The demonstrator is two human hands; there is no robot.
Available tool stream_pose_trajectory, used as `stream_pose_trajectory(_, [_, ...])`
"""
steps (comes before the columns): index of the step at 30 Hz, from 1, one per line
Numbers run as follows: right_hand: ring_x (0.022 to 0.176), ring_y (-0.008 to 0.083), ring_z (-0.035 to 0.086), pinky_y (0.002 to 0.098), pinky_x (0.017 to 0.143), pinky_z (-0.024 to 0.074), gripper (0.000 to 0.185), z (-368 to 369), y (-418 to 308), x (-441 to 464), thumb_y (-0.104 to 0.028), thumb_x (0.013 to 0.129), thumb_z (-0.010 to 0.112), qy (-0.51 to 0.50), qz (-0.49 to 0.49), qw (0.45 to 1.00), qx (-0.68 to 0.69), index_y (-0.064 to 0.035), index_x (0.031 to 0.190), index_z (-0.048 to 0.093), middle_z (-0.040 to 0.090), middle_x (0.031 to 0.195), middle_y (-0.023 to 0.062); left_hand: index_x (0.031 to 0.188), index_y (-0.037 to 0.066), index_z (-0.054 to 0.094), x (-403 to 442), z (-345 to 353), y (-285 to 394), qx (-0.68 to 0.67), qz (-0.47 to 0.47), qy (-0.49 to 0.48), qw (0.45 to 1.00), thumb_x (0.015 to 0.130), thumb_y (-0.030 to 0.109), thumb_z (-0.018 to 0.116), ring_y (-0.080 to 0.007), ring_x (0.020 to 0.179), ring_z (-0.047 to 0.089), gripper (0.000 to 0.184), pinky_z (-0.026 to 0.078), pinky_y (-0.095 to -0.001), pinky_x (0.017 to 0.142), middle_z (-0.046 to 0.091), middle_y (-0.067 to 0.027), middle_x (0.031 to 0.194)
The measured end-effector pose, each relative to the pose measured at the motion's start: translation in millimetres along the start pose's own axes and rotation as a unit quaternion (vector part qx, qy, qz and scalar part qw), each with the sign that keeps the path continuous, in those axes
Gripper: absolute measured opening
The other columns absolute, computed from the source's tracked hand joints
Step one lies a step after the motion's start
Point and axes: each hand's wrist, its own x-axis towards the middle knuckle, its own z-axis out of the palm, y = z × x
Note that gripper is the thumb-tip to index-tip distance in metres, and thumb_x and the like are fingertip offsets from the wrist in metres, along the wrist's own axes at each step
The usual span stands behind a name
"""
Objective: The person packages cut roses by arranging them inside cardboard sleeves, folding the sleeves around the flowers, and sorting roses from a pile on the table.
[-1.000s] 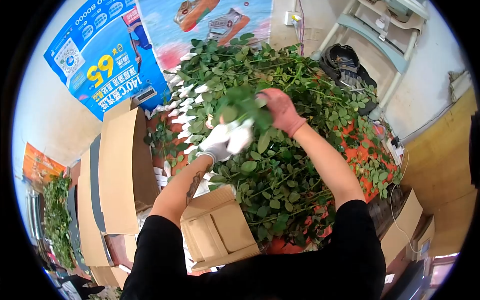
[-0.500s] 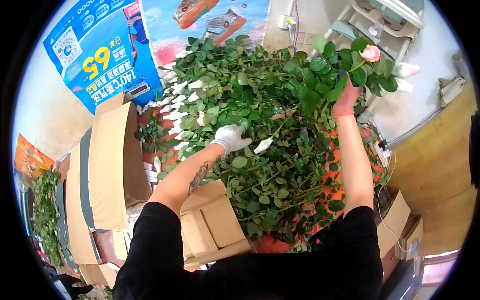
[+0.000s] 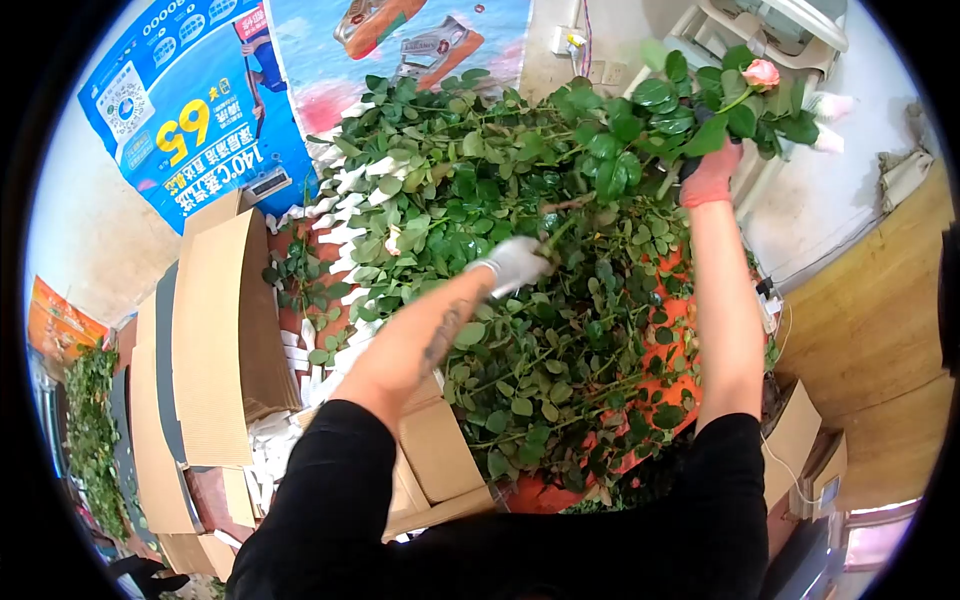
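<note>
My left hand [image 3: 518,264], in a white glove, is closed over the pile of leafy rose stems [image 3: 540,340], beside a green stem; what its fingers grip is blurred. At the upper right, my right hand [image 3: 712,175] wears a red glove and is wrapped round a bunch of roses [image 3: 640,120]. A pink bloom [image 3: 761,75] and white-sleeved heads [image 3: 830,120] stick out at the bunch's right end. Many white-sleeved flower heads [image 3: 350,205] line the left edge of the pile.
An open cardboard box [image 3: 440,465] stands near my body, with larger cardboard pieces [image 3: 215,330] at the left. White sleeves [image 3: 272,450] lie between them. Posters [image 3: 190,120] hang behind. A pale high chair [image 3: 800,30] is at the upper right, cartons [image 3: 790,440] at the lower right.
My right hand has carried the rose bunch to the upper right. My left hand has come away from its white-sleeved flower and has lately moved right across the pile, its fingers closing.
</note>
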Motion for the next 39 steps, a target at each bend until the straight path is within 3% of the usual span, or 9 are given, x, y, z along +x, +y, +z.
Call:
stream_pose_trajectory(9, [0.087,0.0269,0.059,0.0378,0.077,0.05,0.022,-105,-55,94,-0.007,0.088,0.053,-0.027,0.059,0.998,-0.01,0.0002,0.109,0.055,0.059,0.102,0.0132,0.11,0.01,0.062,-126,-208,-56,0.319,-0.06,0.02,0.946,0.078,0.031,0.059,-0.0148,0.058,0.056,0.038,0.048,-0.0315,0.056,0.062,-0.0072,0.068])
stream_pose_trajectory(12, [0.09,0.0266,0.059,0.0386,0.08,0.0487,0.025,-78,-82,98,-0.01,0.089,0.053,0.027,-0.006,0.999,-0.041,0.0006,0.112,0.053,0.059,0.103,0.0127,0.105,0.003,0.062,-184,-242,-114,0.003,-0.075,-0.009,0.997,0.083,0.021,0.063,-0.0113,0.048,0.049,0.028,0.041,-0.0284,0.044,0.057,-0.0048,0.064])
stream_pose_trajectory(17, [0.092,0.0245,0.057,0.0376,0.081,0.0475,0.027,-14,-130,132,-0.002,0.088,0.052,-0.044,-0.116,0.99,0.067,0.0009,0.114,0.052,0.057,0.108,0.009,0.097,0.002,0.061,-243,-237,-155,-0.046,-0.148,0.111,0.982,0.086,0.014,0.059,-0.0118,0.049,0.051,0.017,0.044,-0.0277,0.047,0.055,-0.0015,0.065])
stream_pose_trajectory(24, [0.086,0.0175,0.058,0.0302,0.076,0.0472,0.024,101,-187,154,-0.017,0.088,0.052,-0.129,-0.232,0.911,-0.315,-0.0028,0.108,0.056,0.061,0.094,0.0039,0.114,0.006,0.056,-263,-233,-205,0.185,-0.155,0.226,0.944,0.075,0.017,0.057,-0.0234,0.072,0.063,0.041,0.052,-0.035,0.069,0.065,-0.0139,0.084])
stream_pose_trajectory(26, [0.075,0.0174,0.057,0.033,0.067,0.0478,0.014,151,-193,121,-0.019,0.081,0.059,-0.144,-0.379,0.848,-0.343,-0.0062,0.088,0.061,0.058,0.076,0.0017,0.119,0.01,0.054,-262,-226,-197,0.437,-0.22,0.253,0.835,0.073,0.018,0.058,-0.0336,0.087,0.062,0.047,0.049,-0.0398,0.08,0.063,-0.0196,0.096])
stream_pose_trajectory(28, [0.077,0.0155,0.057,0.0327,0.069,0.0474,0.016,167,-197,131,-0.016,0.085,0.054,-0.125,-0.402,0.818,-0.392,-0.0046,0.093,0.061,0.059,0.081,-0.0008,0.122,0.013,0.052,-257,-203,-152,0.341,-0.057,0.388,0.854,0.071,0.025,0.064,-0.0366,0.11,0.051,0.054,0.042,-0.0415,0.094,0.056,-0.0209,0.113])
stream_pose_trajectory(29, [0.078,0.0171,0.058,0.0331,0.07,0.0479,0.018,185,-201,125,-0.015,0.084,0.054,-0.176,-0.29,0.903,-0.263,-0.0043,0.097,0.062,0.06,0.082,0.0005,0.129,0.011,0.048,-253,-198,-122,0.319,0.033,0.364,0.875,0.07,0.028,0.066,-0.0367,0.112,0.05,0.064,0.038,-0.042,0.097,0.055,-0.0214,0.115])
stream_pose_trajectory(34, [0.083,0.0179,0.058,0.0332,0.072,0.0483,0.022,233,-207,102,-0.017,0.086,0.054,-0.267,-0.131,0.953,-0.062,-0.0039,0.103,0.06,0.06,0.089,0.0023,0.139,-0.006,0.026,-207,-153,-44,0.079,0.2,0.323,0.921,0.074,0.045,0.07,-0.0333,0.133,0.031,0.094,0.026,-0.0385,0.108,0.033,-0.0268,0.141])
stream_pose_trajectory(39, [0.087,0.0187,0.059,0.0332,0.074,0.0487,0.026,239,-210,67,-0.019,0.088,0.053,-0.303,-0.006,0.948,0.097,-0.0034,0.109,0.058,0.061,0.096,0.0041,0.145,0.003,0.009,-171,-125,-24,0.22,0.012,0.377,0.9,0.065,0.053,0.072,-0.0378,0.135,0.024,0.113,0.027,-0.0418,0.108,0.031,-0.0273,0.141])
